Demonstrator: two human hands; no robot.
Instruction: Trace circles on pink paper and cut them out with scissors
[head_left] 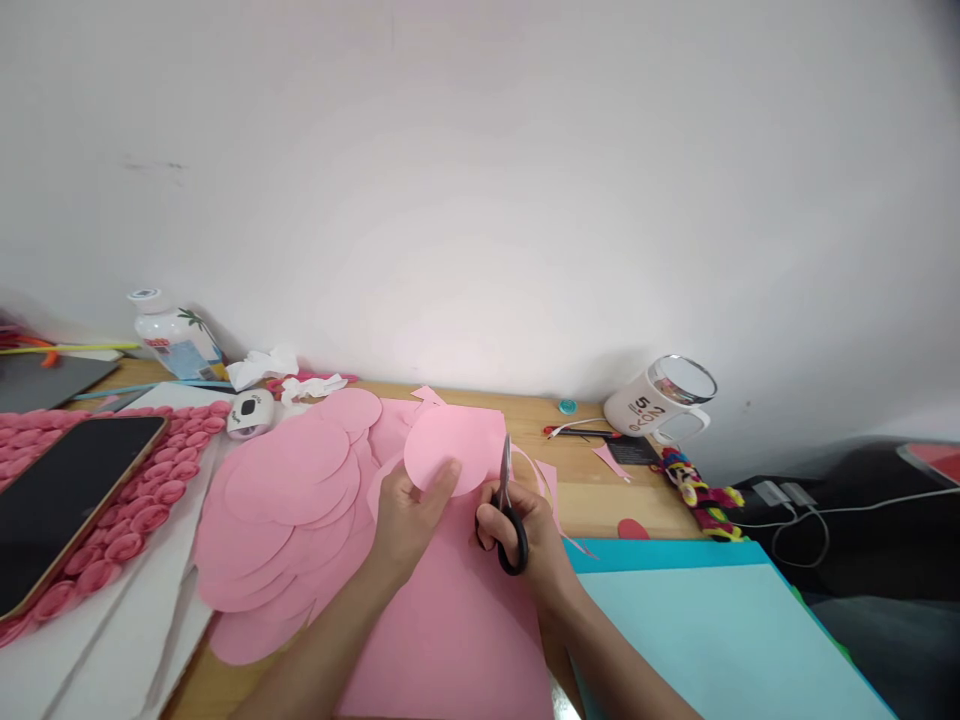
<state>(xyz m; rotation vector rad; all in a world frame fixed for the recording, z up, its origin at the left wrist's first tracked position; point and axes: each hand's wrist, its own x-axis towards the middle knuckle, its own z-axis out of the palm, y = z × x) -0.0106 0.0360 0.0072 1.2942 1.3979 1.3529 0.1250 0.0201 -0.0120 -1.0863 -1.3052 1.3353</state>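
My left hand [415,510] pinches a pink piece of paper [450,445], its thumb lying on top. The left side of this piece is rounded, while its right side still has a straight edge and a corner. In my right hand [525,530] is a pair of scissors [513,535] with black handles, its blades pointing up at the paper's right edge. Thin pink offcuts [551,490] curl beside my right hand. Left of my left hand lies a heap of pink paper circles [281,490]. Beneath both hands is a large pink sheet [457,630].
A phone [75,490] rests on a panel of pink paper roses [154,518] at left. A white bottle [176,335] and crumpled tissue [262,368] stand near the wall. To the right are a white mug [660,400], a small doll [697,490] and light-blue sheets [697,640].
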